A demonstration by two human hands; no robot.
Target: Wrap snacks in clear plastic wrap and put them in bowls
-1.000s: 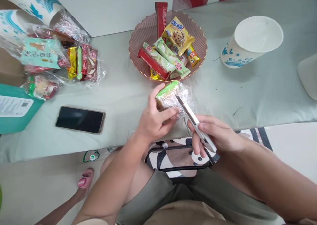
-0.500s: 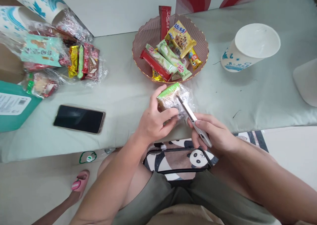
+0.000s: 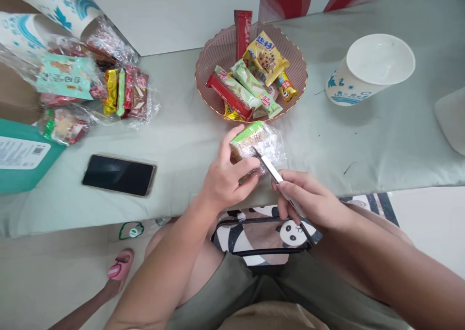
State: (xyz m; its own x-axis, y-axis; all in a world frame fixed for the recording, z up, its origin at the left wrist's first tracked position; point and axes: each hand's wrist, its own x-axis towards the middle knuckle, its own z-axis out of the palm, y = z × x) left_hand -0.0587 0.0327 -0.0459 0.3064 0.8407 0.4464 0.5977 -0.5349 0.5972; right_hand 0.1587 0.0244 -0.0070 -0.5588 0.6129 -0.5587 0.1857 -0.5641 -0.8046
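My left hand [image 3: 229,175] is wrapped round a clear plastic-wrapped packet [image 3: 250,135] with a green top edge, just in front of the snack bowl. In my right hand [image 3: 308,197] is a white utility knife [image 3: 271,169], its dark blade pointing up and left with the tip at the wrapping. Whether the blade has cut the plastic cannot be made out. The pink ribbed bowl [image 3: 212,47] with a gold rim holds several wrapped snacks, among them an upright red bar [image 3: 242,35].
A black phone [image 3: 119,175] lies at the left, below bagged snacks [image 3: 65,76] and a teal container [image 3: 27,151]. One paper cup [image 3: 363,73] stands right of the bowl. A panda-print bag [image 3: 254,240] is below the table edge; another person's foot [image 3: 121,272] shows lower left.
The knife tip has moved slightly down and left along the wrapping, and my right hand has tilted with it. My left hand keeps its hold on the packet.
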